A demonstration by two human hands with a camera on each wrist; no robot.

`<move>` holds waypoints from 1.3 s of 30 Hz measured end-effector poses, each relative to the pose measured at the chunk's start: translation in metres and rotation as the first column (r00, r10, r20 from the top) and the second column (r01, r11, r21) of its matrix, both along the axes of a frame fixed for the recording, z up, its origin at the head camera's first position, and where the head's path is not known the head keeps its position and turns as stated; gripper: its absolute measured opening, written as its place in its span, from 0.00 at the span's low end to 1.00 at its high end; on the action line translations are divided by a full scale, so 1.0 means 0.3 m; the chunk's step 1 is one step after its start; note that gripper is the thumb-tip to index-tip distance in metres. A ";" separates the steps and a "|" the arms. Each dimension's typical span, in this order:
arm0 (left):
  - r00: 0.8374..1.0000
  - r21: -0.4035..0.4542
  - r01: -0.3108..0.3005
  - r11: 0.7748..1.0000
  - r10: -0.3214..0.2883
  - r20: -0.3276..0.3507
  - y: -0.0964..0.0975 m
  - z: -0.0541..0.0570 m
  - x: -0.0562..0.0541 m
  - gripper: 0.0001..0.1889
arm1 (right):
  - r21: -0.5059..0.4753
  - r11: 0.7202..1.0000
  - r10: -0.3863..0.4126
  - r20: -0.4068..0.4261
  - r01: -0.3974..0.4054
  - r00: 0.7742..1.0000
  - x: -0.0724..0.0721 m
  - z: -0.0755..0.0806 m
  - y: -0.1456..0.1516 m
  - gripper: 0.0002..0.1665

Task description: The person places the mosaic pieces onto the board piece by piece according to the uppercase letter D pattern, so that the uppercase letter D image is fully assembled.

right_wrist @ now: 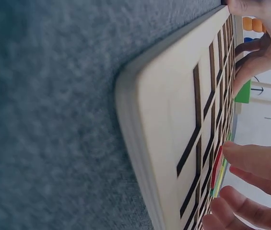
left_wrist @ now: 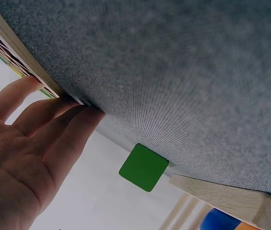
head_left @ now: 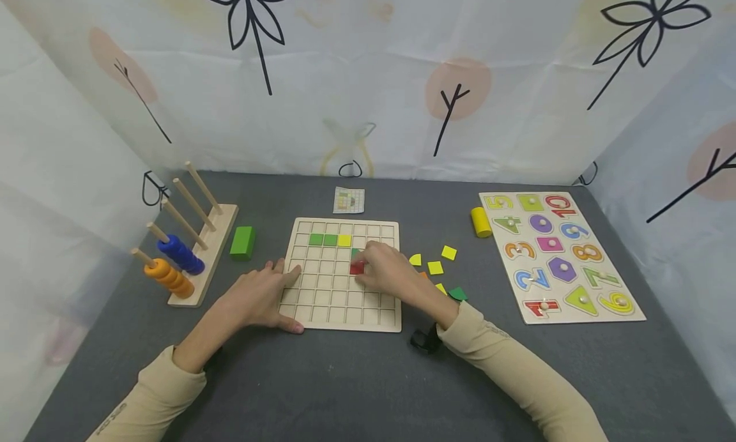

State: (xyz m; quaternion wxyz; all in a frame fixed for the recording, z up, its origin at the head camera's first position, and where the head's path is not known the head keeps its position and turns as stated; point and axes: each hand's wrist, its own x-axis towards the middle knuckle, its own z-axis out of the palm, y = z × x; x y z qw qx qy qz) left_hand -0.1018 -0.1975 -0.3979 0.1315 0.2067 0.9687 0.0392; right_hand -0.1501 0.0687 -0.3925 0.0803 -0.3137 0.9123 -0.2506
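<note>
A wooden grid board (head_left: pixel 322 301) lies on the grey table, with two green tiles and a yellow tile (head_left: pixel 344 240) in an upper row. My left hand (head_left: pixel 261 295) rests at its left edge, fingers spread; the left wrist view shows fingertips touching the board's side. Over the board's right half, my right hand (head_left: pixel 391 273) pinches a red tile (head_left: pixel 357 268) at the grid surface between thumb and fingers. A green tile (head_left: pixel 354 253) shows just above it, partly hidden by the fingers. In the right wrist view the red tile (right_wrist: pixel 216 166) sits low against the grid, beneath the thumb.
Loose yellow tiles (head_left: pixel 435 267) and a green piece (head_left: pixel 457 294) lie right of the board. A yellow cylinder (head_left: pixel 481 222) and a number puzzle (head_left: pixel 563 257) stand farther right. At left are a green block (head_left: pixel 242 243) and a peg stacker (head_left: pixel 221 228). A small pattern card (head_left: pixel 348 200) lies behind.
</note>
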 end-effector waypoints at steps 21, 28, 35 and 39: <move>1.000 0.004 0.002 1.000 -0.002 -0.004 0.003 -0.004 0.006 0.60 | 0.049 0.997 -0.056 0.020 0.055 0.998 0.091 0.021 0.116 0.17; 1.000 0.000 -0.003 1.000 0.003 -0.007 0.004 -0.001 0.005 0.60 | 0.058 0.995 -0.085 -0.002 0.085 0.996 0.114 0.021 0.209 0.18; 1.000 0.002 -0.003 1.000 0.003 -0.013 0.002 -0.002 0.003 0.60 | 0.118 0.982 -0.145 -0.011 0.145 0.989 0.134 0.032 0.310 0.21; 1.000 0.010 -0.002 1.000 0.002 -0.016 0.001 -0.002 0.003 0.60 | 0.124 0.976 -0.181 0.004 0.179 0.983 0.139 0.042 0.368 0.21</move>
